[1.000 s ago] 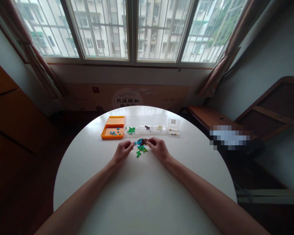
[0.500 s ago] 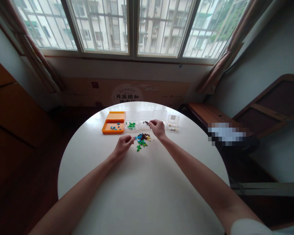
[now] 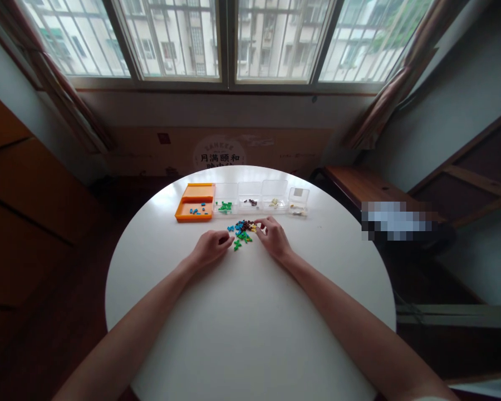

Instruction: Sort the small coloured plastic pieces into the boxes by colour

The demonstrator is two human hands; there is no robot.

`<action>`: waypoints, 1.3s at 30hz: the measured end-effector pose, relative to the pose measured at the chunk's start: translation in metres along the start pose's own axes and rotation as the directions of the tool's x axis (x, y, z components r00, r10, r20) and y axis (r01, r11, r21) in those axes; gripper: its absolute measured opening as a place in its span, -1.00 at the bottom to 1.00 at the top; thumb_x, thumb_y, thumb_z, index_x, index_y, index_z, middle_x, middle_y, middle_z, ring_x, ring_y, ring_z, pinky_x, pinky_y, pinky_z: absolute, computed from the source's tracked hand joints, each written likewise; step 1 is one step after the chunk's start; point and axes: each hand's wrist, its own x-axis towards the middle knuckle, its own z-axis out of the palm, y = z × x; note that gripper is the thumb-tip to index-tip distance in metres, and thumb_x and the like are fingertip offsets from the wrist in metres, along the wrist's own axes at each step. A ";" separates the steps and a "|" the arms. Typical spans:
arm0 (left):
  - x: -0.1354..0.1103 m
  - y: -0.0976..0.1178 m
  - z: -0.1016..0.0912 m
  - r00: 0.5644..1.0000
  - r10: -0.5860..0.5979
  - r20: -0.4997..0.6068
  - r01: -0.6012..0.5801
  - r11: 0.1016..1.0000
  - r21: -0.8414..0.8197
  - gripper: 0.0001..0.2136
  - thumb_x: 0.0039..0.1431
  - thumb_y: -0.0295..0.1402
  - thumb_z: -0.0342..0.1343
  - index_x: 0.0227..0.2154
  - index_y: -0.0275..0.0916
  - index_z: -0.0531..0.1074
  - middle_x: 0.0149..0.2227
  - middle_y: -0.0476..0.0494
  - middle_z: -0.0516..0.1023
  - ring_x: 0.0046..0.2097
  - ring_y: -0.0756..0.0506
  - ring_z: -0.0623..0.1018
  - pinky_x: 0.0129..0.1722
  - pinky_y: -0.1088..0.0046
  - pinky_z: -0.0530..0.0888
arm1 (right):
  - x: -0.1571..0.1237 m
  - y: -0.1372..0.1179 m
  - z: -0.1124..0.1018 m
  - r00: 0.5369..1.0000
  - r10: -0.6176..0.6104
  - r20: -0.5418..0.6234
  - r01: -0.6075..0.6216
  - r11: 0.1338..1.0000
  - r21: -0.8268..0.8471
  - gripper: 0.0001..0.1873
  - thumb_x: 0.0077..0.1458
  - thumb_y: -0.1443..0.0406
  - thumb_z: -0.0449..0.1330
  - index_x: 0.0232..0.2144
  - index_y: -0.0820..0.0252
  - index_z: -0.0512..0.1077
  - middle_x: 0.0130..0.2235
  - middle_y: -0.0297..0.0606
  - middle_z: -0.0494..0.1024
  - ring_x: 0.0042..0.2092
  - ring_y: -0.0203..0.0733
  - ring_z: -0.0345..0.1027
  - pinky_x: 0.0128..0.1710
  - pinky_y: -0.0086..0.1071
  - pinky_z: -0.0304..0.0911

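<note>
A small heap of tiny coloured pieces (image 3: 242, 229), blue, green, brown and yellow, lies on the round white table (image 3: 250, 312). My left hand (image 3: 212, 246) rests just left of the heap, fingers curled in a loose pinch. My right hand (image 3: 273, 236) sits at the heap's right edge, its fingertips pinching at a yellow piece. Behind the heap stand an orange tray (image 3: 195, 203) with blue pieces and a row of clear boxes (image 3: 250, 198) holding green, brown and pale pieces.
A separate small clear box (image 3: 298, 201) stands at the row's right end. A wooden bench (image 3: 359, 192) is off the table's right side. A window and a cardboard panel (image 3: 219, 150) lie beyond the far edge.
My right hand has drawn back from the clear box with brown pieces to the heap's right edge. My left hand stays beside the heap. The camera has tipped slightly.
</note>
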 end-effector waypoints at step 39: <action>-0.001 -0.002 0.001 1.000 0.006 0.024 -0.007 0.999 0.035 -0.61 0.23 -0.13 -0.02 -0.60 -0.30 0.30 -0.62 0.06 0.24 -0.53 0.09 0.19 -0.47 0.53 0.09 | 0.007 0.021 -0.006 0.988 0.132 -0.082 -0.142 0.981 -0.131 -0.80 0.10 0.30 0.19 -0.26 0.16 0.60 -0.14 -0.07 0.43 -0.03 0.04 0.21 0.06 -0.08 0.17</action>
